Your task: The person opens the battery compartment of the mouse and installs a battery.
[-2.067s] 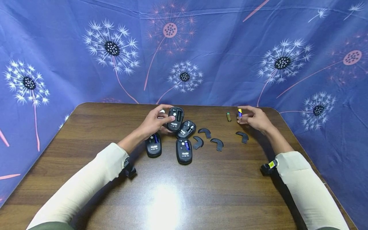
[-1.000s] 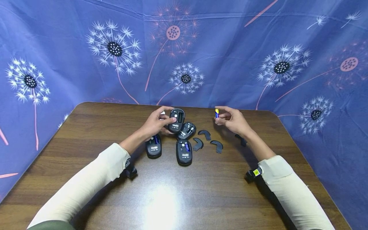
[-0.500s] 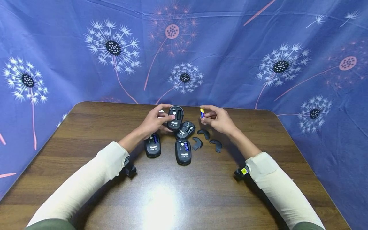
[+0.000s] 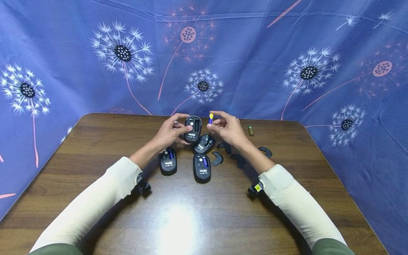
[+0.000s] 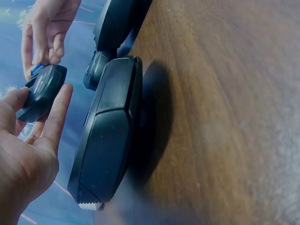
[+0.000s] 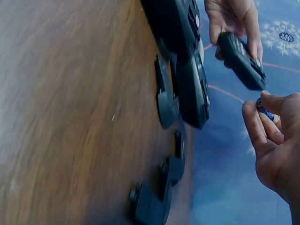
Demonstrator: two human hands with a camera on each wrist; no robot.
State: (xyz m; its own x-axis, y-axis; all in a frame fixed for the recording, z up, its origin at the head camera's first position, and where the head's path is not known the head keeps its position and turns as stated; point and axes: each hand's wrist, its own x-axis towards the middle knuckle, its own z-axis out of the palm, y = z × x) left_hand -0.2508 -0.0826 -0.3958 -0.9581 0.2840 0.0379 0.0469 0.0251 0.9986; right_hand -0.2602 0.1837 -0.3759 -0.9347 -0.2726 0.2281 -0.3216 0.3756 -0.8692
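My left hand [image 4: 167,134] grips a black computer mouse [image 4: 192,134] by its sides, raised off the table, its underside facing me and its battery slot bare. Close to the right of it, my right hand [image 4: 232,131] pinches a blue-and-yellow battery [image 4: 211,119] upright between thumb and fingers. The right wrist view shows the battery [image 6: 266,111] just off the end of the held mouse [image 6: 240,61]. Below lie three more upturned mice: one [image 4: 168,162] at left, one [image 4: 202,169] in front, each with a blue battery inside, and one [image 4: 204,144] behind.
Curved black battery covers lie right of the mice: one cover [image 4: 217,159] nearest them, others partly under my right forearm, and one cover [image 4: 266,152] beyond it. A green-topped battery [image 4: 250,131] rests near the back edge of the wooden table [image 4: 223,219]. A blue dandelion-print cloth [image 4: 248,63] hangs behind.
My right hand has carried the blue-and-yellow battery leftward from the table's right side to beside the held mouse. My left hand has stayed nearly in place with the mouse.
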